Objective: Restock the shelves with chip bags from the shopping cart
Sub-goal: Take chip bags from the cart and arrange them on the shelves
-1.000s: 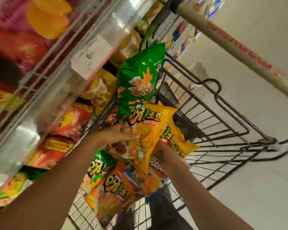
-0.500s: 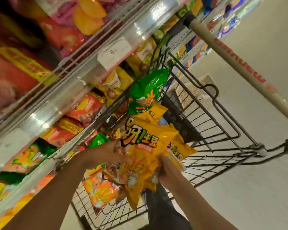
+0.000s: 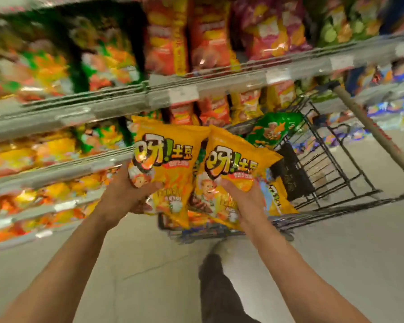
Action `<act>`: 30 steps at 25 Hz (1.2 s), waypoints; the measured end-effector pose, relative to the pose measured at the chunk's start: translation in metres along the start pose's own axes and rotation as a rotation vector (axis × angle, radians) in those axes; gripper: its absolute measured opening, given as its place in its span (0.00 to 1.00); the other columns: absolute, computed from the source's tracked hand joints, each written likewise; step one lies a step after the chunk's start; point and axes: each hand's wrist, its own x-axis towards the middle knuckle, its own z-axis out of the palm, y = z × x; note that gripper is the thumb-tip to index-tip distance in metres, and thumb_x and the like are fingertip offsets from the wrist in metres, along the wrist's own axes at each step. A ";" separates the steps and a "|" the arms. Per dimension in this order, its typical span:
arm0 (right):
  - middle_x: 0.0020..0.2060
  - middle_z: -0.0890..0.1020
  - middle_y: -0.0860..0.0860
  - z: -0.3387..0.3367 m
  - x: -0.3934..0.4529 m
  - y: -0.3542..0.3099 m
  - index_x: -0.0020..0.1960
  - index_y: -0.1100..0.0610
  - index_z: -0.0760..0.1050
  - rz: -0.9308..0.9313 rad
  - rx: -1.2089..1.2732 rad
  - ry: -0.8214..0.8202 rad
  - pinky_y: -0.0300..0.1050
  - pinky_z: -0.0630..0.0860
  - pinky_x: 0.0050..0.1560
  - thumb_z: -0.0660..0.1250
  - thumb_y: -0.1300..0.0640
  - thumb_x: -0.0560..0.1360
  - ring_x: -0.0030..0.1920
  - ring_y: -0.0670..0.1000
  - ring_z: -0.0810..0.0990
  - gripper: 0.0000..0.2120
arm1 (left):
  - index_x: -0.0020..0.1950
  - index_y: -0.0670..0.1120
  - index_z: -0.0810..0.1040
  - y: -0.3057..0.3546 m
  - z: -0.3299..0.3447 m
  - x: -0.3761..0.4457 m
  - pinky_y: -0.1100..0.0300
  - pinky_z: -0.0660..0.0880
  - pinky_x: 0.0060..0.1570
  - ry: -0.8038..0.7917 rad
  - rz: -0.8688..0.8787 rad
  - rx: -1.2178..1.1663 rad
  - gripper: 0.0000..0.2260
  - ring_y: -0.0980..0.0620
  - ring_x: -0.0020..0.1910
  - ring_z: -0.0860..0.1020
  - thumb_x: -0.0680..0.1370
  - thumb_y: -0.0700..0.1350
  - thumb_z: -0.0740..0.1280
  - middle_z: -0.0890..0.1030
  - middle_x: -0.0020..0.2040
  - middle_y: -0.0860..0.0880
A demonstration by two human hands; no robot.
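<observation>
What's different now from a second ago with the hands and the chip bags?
Both hands have lifted and split the yellow bags: left hand grips one bag, right hand the other, raised toward the shelves. The green bag stays in the cart.

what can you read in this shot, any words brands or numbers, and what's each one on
"呀!土豆": large logo on the yellow chip bag gripped by the left hand.
"呀!土豆": same logo on the yellow chip bag gripped by the right hand.
Small red banner under each logo: too small to read.
Shelf price tags, shelved bags, green bag in the cart, cart handle print: too blurred.
</observation>
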 end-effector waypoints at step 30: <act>0.52 0.86 0.48 0.559 -0.302 0.124 0.61 0.47 0.77 -0.130 -0.465 -0.561 0.51 0.83 0.50 0.82 0.48 0.64 0.51 0.52 0.86 0.27 | 0.55 0.57 0.78 -0.181 -0.546 -0.326 0.48 0.83 0.33 0.617 -0.017 -0.295 0.19 0.50 0.35 0.86 0.69 0.48 0.80 0.86 0.42 0.50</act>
